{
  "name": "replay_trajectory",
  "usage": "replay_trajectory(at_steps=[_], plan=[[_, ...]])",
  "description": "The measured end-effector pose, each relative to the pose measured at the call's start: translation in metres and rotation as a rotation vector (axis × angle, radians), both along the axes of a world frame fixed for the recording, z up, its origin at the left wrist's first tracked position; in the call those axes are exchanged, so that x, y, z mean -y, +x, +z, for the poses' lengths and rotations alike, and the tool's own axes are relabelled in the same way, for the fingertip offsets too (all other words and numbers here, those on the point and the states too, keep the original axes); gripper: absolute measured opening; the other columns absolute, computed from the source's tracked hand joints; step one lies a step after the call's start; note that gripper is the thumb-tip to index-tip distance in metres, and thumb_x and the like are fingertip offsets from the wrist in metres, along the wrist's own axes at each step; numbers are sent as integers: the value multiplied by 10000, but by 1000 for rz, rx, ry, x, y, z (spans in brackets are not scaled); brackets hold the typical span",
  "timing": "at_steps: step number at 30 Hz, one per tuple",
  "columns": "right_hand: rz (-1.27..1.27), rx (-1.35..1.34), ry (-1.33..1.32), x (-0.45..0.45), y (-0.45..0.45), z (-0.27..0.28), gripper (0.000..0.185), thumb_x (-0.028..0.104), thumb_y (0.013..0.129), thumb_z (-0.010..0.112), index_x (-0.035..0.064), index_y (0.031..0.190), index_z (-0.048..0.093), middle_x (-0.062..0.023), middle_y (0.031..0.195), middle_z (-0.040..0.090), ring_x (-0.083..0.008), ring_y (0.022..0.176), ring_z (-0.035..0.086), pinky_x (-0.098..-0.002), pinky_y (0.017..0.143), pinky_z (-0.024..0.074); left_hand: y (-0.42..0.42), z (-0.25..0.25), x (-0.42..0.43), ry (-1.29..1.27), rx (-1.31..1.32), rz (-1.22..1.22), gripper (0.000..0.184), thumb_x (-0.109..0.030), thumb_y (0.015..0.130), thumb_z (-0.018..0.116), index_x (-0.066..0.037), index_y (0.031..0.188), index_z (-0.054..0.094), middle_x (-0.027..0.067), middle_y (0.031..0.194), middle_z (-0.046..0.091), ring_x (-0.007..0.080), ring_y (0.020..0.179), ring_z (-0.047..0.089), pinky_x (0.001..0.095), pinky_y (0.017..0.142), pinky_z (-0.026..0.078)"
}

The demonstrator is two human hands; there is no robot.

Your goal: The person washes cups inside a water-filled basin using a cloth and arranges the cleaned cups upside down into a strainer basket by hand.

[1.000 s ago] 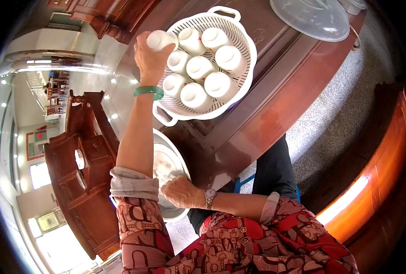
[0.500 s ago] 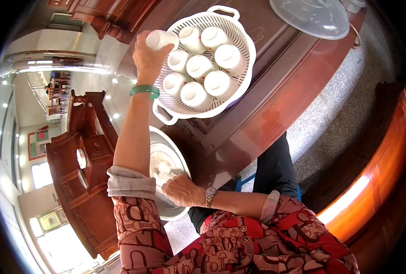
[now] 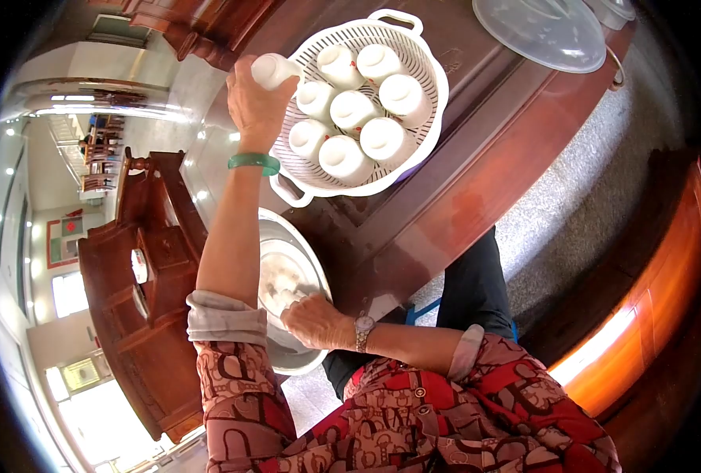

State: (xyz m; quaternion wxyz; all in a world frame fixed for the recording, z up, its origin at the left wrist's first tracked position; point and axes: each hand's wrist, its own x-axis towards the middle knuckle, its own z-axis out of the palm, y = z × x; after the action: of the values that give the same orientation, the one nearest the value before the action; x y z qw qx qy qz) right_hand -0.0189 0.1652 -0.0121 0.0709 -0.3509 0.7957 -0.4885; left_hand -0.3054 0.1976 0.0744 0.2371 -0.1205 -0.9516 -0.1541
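Note:
My left hand (image 3: pixel 256 106), with a green bangle at the wrist, is closed round a white cup (image 3: pixel 270 71) at the upper left rim of a white slotted basket (image 3: pixel 442 98). Inside the basket several similar white cups (image 3: pixel 354 111) stand close together. Below it is a pale basin (image 3: pixel 307 244), partly hidden by my left forearm, with a round white vessel and whitish contents. My right hand (image 3: pixel 316 322), wearing a watch, reaches over the basin with its fingers pressed together on something whitish that I cannot make out.
The basket rests on a dark wooden table (image 3: pixel 445 197). A clear lid (image 3: pixel 544 35) lies near the table's far right edge, beside part of another container. Carved wooden furniture (image 3: pixel 149 315) is at the left, and a curved wooden seat (image 3: pixel 642 299) at the right.
The basket and its cups sit slightly further right in view. My left hand and its cup have shifted slightly left. My right hand has barely moved.

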Motion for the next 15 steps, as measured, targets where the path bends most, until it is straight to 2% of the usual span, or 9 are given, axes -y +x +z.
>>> replay_trajectory(at_steps=[2,4,5,7,8,10,15], plan=[[6,12,16,-2,0,1,110,117,654,683,72,650,583,-94,630,598,-225,632,624,-370,586,485,4,1,2,-6,0,-2,630,-298,601,785,-60,1105,493,165,1042,556,330,993,536,421,863,434],[-36,-47,-38,-7,0,3,103,119,671,676,70,655,587,-87,633,600,-219,632,625,-368,588,487,6,-1,5,157,27,15,589,-337,630,797,-31,1065,542,142,983,616,266,884,604,381,775,480],[-36,-48,-38,-7,0,3,103,119,671,676,70,655,587,-87,633,600,-219,632,625,-368,588,487,5,-3,6,158,25,14,589,-337,630,797,-31,1065,542,142,983,616,266,884,604,381,775,480],[-21,-45,-45,-6,0,2,94,118,685,664,67,659,589,-88,638,602,-219,635,625,-366,591,488,5,-3,4,268,157,101,565,-351,629,803,-17,1018,566,130,920,645,239,822,623,352,730,499],[-21,-47,-46,-5,-1,2,94,118,685,664,67,659,589,-88,638,602,-219,635,625,-366,591,488,5,-3,5,268,155,100,565,-351,629,803,-17,1018,566,130,920,645,239,822,623,352,730,499],[-1,-29,-8,-6,-2,3,89,111,690,654,66,651,588,-95,638,607,-225,630,628,-367,587,488,10,0,1,294,363,75,674,-451,586,776,-18,1040,530,168,992,617,291,939,594,383,840,460],[-10,-13,-18,-6,-2,3,89,103,684,653,57,641,590,-105,633,615,-230,622,635,-369,581,490,25,7,-13,148,290,4,625,-393,603,777,-40,1051,521,177,985,616,324,930,597,400,817,469]])
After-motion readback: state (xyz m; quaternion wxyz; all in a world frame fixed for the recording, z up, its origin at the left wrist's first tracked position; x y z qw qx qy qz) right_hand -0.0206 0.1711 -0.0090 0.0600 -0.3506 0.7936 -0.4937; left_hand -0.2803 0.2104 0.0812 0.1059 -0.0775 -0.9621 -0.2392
